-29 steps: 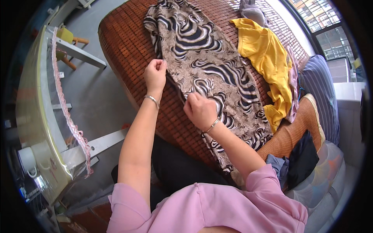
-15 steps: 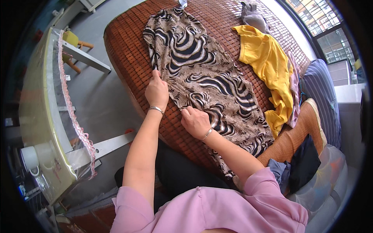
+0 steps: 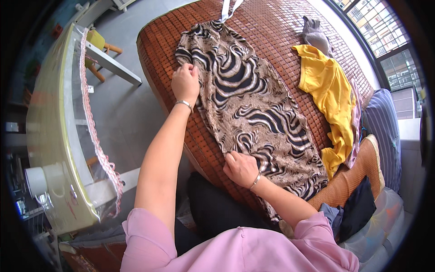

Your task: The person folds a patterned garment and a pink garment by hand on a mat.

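A long garment (image 3: 267, 118) in brown, black and white zebra-like print lies spread over a brown tiled mat; whether it is a skirt or trousers I cannot tell. Its gathered far end has a white strap (image 3: 225, 12) beside it. My left hand (image 3: 186, 85) is closed on the garment's left edge, close to that gathered end. Farther down the same edge, my right hand (image 3: 241, 169) pinches the cloth between thumb and fingers. Each wrist wears a silver bangle.
Right of the garment lie a yellow shirt (image 3: 324, 90), a grey piece of clothing (image 3: 316, 36) and a striped pillow (image 3: 383, 131). Dark cloth (image 3: 359, 211) is heaped at the near right. A table with a clear cover and pink lace trim (image 3: 93, 122) stands at the left.
My left hand has slid up the garment's edge toward the gathered end. My right hand has moved down the edge, so the hands are farther apart. The whole view has shifted slightly.
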A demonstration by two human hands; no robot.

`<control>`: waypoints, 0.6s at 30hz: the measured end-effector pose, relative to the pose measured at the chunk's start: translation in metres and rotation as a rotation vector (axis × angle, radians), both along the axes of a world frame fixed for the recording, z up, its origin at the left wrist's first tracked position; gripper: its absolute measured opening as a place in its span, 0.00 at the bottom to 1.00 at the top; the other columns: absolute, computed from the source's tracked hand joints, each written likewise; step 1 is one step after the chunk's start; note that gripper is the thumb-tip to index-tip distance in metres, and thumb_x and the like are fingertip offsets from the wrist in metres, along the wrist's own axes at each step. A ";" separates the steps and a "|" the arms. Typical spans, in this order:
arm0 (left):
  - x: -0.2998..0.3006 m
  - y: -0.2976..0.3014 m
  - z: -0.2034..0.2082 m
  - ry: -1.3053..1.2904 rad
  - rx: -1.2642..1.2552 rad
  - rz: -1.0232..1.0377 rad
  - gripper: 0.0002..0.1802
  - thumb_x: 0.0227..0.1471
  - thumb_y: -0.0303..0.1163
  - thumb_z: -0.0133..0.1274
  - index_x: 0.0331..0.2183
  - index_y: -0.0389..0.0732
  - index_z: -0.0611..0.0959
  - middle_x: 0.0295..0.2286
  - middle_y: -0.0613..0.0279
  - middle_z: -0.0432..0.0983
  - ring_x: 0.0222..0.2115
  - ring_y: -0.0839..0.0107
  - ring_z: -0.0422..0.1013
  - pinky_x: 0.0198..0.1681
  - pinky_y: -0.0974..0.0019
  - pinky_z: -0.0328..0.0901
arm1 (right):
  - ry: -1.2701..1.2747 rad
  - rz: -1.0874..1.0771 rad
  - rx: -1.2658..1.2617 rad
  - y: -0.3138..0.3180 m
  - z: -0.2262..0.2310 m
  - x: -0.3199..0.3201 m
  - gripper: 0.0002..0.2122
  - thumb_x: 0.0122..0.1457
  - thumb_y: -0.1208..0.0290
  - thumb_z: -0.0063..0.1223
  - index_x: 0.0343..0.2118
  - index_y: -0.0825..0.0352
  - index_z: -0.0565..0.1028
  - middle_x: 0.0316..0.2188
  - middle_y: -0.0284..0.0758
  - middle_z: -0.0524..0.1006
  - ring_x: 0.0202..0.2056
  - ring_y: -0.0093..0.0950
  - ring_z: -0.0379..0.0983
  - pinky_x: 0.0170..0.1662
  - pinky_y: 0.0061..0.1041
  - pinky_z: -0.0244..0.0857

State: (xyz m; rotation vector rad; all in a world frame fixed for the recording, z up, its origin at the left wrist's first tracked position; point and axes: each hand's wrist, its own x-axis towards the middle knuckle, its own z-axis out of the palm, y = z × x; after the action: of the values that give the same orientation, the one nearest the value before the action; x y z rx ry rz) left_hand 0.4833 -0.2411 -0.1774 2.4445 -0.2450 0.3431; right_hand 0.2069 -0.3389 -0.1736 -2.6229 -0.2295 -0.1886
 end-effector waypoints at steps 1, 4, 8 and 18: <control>0.016 -0.002 0.000 -0.031 0.032 0.012 0.13 0.51 0.40 0.52 0.25 0.40 0.79 0.27 0.54 0.75 0.32 0.56 0.69 0.38 0.57 0.64 | 0.002 0.000 0.000 -0.001 -0.001 0.000 0.07 0.47 0.70 0.53 0.24 0.63 0.67 0.19 0.34 0.68 0.20 0.32 0.71 0.23 0.31 0.65; 0.054 -0.012 0.001 -0.137 0.179 0.034 0.16 0.50 0.45 0.53 0.25 0.41 0.80 0.27 0.54 0.76 0.32 0.56 0.69 0.38 0.56 0.64 | 0.023 0.000 -0.007 -0.002 -0.007 -0.001 0.07 0.47 0.69 0.54 0.24 0.62 0.67 0.19 0.34 0.68 0.20 0.31 0.70 0.24 0.29 0.65; 0.083 -0.033 -0.003 -0.170 0.248 0.064 0.17 0.49 0.46 0.54 0.25 0.41 0.82 0.24 0.56 0.77 0.30 0.58 0.73 0.35 0.59 0.66 | 0.032 -0.031 0.028 0.001 -0.003 0.000 0.07 0.45 0.71 0.55 0.22 0.63 0.67 0.18 0.33 0.67 0.19 0.31 0.69 0.21 0.29 0.63; 0.105 0.002 -0.028 0.099 0.067 0.195 0.08 0.45 0.35 0.55 0.27 0.41 0.78 0.30 0.54 0.74 0.33 0.57 0.71 0.39 0.57 0.67 | 0.069 0.008 0.055 -0.006 0.027 0.010 0.06 0.45 0.73 0.54 0.25 0.63 0.68 0.22 0.32 0.67 0.26 0.28 0.69 0.26 0.26 0.64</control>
State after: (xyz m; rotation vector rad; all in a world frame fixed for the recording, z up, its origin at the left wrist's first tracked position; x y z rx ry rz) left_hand 0.5880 -0.2388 -0.2057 2.5496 0.0252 0.3005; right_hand 0.2167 -0.3444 -0.1470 -2.5685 -0.2082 -0.1003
